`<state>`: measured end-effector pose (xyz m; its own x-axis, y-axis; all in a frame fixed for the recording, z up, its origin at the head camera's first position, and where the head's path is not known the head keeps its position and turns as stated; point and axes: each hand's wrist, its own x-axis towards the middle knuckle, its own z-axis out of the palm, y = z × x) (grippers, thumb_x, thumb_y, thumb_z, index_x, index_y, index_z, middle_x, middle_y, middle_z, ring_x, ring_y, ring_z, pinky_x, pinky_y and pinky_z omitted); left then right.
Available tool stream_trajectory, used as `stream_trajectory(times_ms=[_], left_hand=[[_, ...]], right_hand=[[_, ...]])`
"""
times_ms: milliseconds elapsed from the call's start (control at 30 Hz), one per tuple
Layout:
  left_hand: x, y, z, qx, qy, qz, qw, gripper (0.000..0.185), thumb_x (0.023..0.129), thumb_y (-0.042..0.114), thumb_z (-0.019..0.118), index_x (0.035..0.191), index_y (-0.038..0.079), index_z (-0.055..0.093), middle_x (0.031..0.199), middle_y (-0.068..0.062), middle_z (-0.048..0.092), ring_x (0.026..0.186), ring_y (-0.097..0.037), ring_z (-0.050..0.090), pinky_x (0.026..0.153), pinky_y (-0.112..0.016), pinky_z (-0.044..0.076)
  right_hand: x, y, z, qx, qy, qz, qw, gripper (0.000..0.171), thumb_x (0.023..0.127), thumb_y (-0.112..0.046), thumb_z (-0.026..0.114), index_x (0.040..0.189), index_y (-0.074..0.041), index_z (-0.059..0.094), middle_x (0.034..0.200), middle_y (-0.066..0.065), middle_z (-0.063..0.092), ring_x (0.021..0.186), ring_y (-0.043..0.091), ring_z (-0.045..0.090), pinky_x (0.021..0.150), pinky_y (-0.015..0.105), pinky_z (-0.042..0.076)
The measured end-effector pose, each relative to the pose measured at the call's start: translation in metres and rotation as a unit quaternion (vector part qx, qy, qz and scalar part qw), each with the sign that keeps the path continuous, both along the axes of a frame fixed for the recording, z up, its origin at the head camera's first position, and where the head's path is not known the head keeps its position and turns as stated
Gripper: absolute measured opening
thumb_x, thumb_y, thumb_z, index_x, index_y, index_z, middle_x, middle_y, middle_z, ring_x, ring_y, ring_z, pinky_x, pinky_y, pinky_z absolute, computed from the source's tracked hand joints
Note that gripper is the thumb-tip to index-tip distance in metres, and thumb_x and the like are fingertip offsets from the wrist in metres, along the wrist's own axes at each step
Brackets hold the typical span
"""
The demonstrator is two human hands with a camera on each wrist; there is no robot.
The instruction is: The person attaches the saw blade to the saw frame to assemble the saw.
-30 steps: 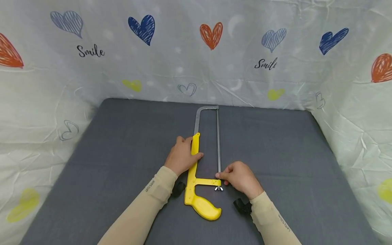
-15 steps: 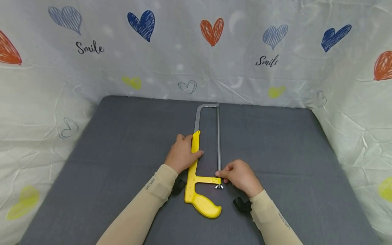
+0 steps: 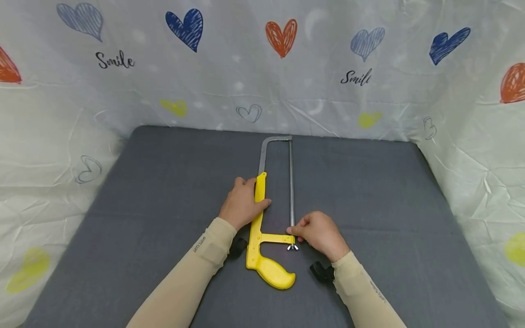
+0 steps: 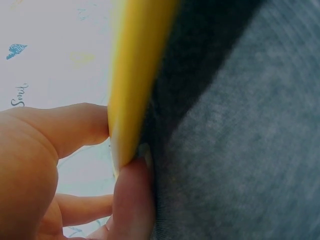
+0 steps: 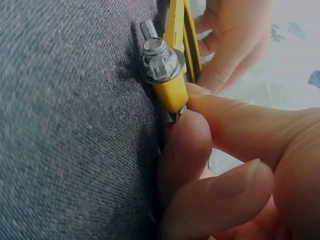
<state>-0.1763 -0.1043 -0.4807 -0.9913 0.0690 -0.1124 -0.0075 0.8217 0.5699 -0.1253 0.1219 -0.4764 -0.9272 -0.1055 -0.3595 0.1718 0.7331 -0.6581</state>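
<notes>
A hacksaw (image 3: 257, 220) with a yellow frame and grip lies on the grey cloth, its grip toward me and its silver bow at the far end. My left hand (image 3: 241, 202) grips the yellow spine, thumb across the top and fingers at the outer side. On the right, my right hand (image 3: 321, 231) pinches the near end of the blade (image 3: 291, 182), just beyond the yellow crossbar. In the right wrist view, a wing nut (image 5: 161, 62) sits at the crossbar's end, close to the thumb and index finger. Those fingers hide the blade's near end.
Grey cloth (image 3: 172, 182) covers the table. A white curtain (image 3: 229, 77) printed with hearts rises along the far edge and both sides. Black straps (image 3: 321, 272) are worn at both wrists.
The whole scene has shifted slightly upward in the head view. Both hands keep their hold on the hacksaw, and the saw lies as before.
</notes>
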Motion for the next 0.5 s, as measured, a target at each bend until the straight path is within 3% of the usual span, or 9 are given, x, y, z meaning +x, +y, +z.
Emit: stream_trajectory(times_ms=[300,500], left_hand=[[-0.0008,0.0013,-0.0005,-0.003,-0.006,-0.003,1.0000,0.082,0.099,0.040,0.079,0.162,0.000,0.045,0.135,-0.023,0.051,0.089,-0.029,0.068,0.085,-0.042,0.065],[-0.0013,0.0027,0.0012,-0.002,-0.007,0.001,1.0000,0.082,0.098,0.039,0.080,0.162,0.000,0.045,0.135,-0.024,0.051,0.088,-0.030,0.068,0.084,-0.043,0.065]], right_hand=[[-0.0004,0.0005,-0.0005,-0.001,-0.004,0.001,1.000,0.033,0.091,-0.034,0.088,0.069,-0.015,0.074,0.065,0.001,0.067,0.056,0.017,0.048,0.053,0.028,0.034],[-0.0011,0.0023,-0.0011,-0.016,-0.001,0.006,1.000,0.030,0.092,-0.033,0.087,0.071,-0.015,0.075,0.066,0.001,0.068,0.055,0.017,0.052,0.052,0.028,0.040]])
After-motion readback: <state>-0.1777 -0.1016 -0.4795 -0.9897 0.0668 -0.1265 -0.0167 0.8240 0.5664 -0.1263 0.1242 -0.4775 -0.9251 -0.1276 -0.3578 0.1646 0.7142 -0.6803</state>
